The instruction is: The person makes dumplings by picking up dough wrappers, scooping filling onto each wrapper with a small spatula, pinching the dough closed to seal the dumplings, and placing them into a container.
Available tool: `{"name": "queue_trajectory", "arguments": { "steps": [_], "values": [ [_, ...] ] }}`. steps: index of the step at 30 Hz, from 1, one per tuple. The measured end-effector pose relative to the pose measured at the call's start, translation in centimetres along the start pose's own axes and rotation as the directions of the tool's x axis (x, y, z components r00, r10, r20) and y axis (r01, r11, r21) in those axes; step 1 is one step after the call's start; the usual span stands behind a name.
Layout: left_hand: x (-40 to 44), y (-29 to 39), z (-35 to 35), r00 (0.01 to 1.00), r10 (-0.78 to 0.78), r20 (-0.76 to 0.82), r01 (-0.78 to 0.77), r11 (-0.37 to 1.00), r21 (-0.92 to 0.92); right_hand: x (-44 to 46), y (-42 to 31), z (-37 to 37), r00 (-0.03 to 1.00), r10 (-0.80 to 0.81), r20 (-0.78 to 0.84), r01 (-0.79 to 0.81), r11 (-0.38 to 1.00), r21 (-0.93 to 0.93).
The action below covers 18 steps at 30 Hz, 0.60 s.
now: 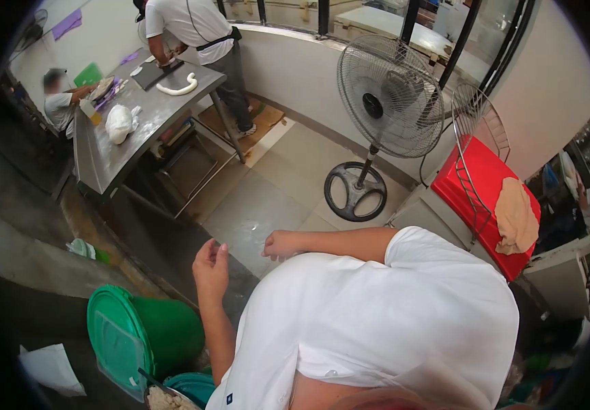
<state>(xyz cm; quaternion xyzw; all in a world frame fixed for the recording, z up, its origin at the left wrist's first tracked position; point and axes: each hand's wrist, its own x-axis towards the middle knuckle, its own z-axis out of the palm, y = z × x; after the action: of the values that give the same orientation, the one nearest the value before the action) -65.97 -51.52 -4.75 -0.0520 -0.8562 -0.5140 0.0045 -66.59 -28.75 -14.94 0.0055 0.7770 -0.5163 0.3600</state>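
Being held out in front of the shirt [377, 307], the left hand [211, 268] is being shown with its fingers loosely bent and the thumb standing a little off them, nothing seen between. The right hand [281, 244] is being held across the body, its fingers curled inward; whether anything small is being pinched there cannot be told. Both forearms are being carried bent, apparently so that the hands are being left clear of everything around them.

Nearest to the left hand, the green bin [169, 328] is being seen below it, near but not touched; it is being tilted to view with its lid [117, 335] facing left, perhaps only through the lens. Nothing is being touched by the right hand, beyond which the fan [389, 92] is being held up by a pole on a round base on the floor [268, 171], probably set by the wall so that walking room is being left.

At the table [131, 171], something is being handled by a standing person [196, 31] beside a dark tray [156, 74], while a white roll [177, 89] is being laid out bent, perhaps to fit the space. On the right, a cloth [515, 219] is being supported by the red box [460, 178], spread rather than folded, perhaps for drying
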Motion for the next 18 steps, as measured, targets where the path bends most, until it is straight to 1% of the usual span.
{"name": "queue_trajectory", "arguments": {
  "steps": [4, 6, 7, 9, 11, 13, 14, 16, 17, 18],
  "values": [
    [-0.6, 0.1, -0.6, 1.0, -0.006, -0.017, 0.006, 1.0, -0.002, 0.6, -0.5, 0.5, 1.0, 0.006, 0.016, -0.006, 1.0, -0.002],
    [-0.6, -0.5, -1.2, 0.993, -0.019, -0.115, 0.03, 0.995, 0.091, 0.5, -0.8, 0.9, 1.0, -0.004, 0.016, 0.004, 1.0, -0.012],
    [-0.7, -1.2, -1.6, 0.993, -0.024, -0.119, 0.035, 0.995, 0.089, 0.3, -0.9, 1.1, 1.0, -0.01, 0.012, 0.011, 1.0, -0.018],
    [-0.9, -2.4, -2.5, 0.981, -0.059, -0.185, 0.074, 0.994, 0.078, -0.2, -1.1, 1.6, 1.0, 0.003, 0.006, -0.003, 1.0, 0.002],
    [-1.4, -2.8, -3.1, 0.979, -0.06, -0.194, 0.078, 0.993, 0.087, -0.3, -1.0, 2.0, 1.0, 0.019, -0.004, -0.019, 0.999, 0.026],
    [-1.8, -3.5, -3.6, 0.979, -0.06, -0.194, 0.08, 0.992, 0.098, 0.0, -0.4, 2.5, 0.996, -0.052, -0.069, 0.059, 0.992, 0.111],
    [-2.0, -4.3, -3.7, 0.978, -0.058, -0.199, 0.075, 0.994, 0.08, 0.1, -0.1, 2.6, 0.996, -0.044, -0.072, 0.052, 0.992, 0.112],
    [-2.3, -4.6, -3.9, 0.977, -0.063, -0.202, 0.076, 0.996, 0.055, -0.3, -0.3, 2.4, 0.978, -0.092, -0.185, 0.13, 0.971, 0.202],
    [-2.6, -4.5, -4.0, 0.977, -0.083, -0.195, 0.093, 0.995, 0.044, -0.7, -0.2, 2.1, 0.979, -0.086, -0.185, 0.123, 0.972, 0.199],
    [-2.9, -4.4, -4.1, 0.977, -0.102, -0.188, 0.111, 0.993, 0.034, -2.0, -1.1, 1.6, 0.969, -0.095, -0.228, 0.142, 0.969, 0.203]
  ]
}}
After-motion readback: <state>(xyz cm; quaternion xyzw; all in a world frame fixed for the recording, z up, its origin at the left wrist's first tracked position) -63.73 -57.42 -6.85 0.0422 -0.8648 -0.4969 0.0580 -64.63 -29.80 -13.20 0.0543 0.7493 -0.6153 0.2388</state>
